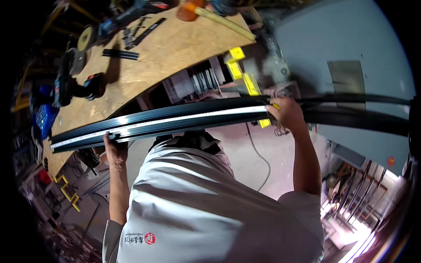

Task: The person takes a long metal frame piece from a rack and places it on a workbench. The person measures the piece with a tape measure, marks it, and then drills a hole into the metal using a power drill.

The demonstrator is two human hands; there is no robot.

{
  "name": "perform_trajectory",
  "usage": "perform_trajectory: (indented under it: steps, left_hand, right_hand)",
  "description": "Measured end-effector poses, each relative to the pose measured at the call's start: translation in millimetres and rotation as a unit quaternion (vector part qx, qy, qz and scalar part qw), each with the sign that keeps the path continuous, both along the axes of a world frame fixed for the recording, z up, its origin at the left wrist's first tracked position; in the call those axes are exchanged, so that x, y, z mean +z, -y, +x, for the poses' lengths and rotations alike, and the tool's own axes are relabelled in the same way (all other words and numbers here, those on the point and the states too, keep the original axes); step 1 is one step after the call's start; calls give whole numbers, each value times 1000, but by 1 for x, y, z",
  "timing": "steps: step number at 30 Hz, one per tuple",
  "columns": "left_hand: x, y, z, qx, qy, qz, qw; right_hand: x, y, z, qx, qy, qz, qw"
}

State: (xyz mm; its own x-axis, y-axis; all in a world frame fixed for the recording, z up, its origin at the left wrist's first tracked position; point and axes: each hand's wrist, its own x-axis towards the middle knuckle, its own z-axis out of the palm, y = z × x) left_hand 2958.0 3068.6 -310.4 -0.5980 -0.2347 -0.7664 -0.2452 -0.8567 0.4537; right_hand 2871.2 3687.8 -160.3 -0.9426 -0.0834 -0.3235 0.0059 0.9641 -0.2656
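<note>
A long dark metal profile [188, 126] with lengthwise grooves runs across in front of my body, from the workbench at the left toward the grey surface at the right. Along it lies the white extended blade of a tape measure [193, 116]. My right hand [287, 115] is closed round the tape measure's case, mostly hidden by the fingers, with a bit of yellow showing. My left hand [115, 151] grips the near edge of the profile toward its left end, fingertips up by the blade. A small dark piece beside those fingertips is too unclear to name.
On the wooden workbench [175, 48] lie a cordless drill [66, 85], an angle grinder [114, 24], short black profile pieces [120, 54] and a mallet [219, 22]. Yellow blocks [237, 70] line its right side. A cable [265, 162] crosses the floor; a grey panel [346, 44] stands right.
</note>
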Motion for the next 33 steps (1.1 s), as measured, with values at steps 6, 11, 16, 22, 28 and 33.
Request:
perform_trajectory:
  steps: [6,11,16,22,28,33]
  left_hand:
    - [11,-3,-15,-44,9,-29,999]
    - [10,-5,-17,-26,28,-54,998]
    - [10,-7,-21,-28,22,-67,997]
    - [3,0,-22,-43,13,-66,997]
    - [-6,14,-20,-74,-6,-52,996]
    - [-4,8,-21,-67,9,-73,995]
  right_hand:
    - [-9,-41,12,-47,69,35,996]
    - [-13,-55,7,-83,116,35,989]
    - [-26,-63,10,-52,66,19,996]
    - [-19,-63,-1,-85,159,52,982]
    - [-20,-65,-4,-74,171,51,981]
    - [-24,-67,-3,-73,162,50,983]
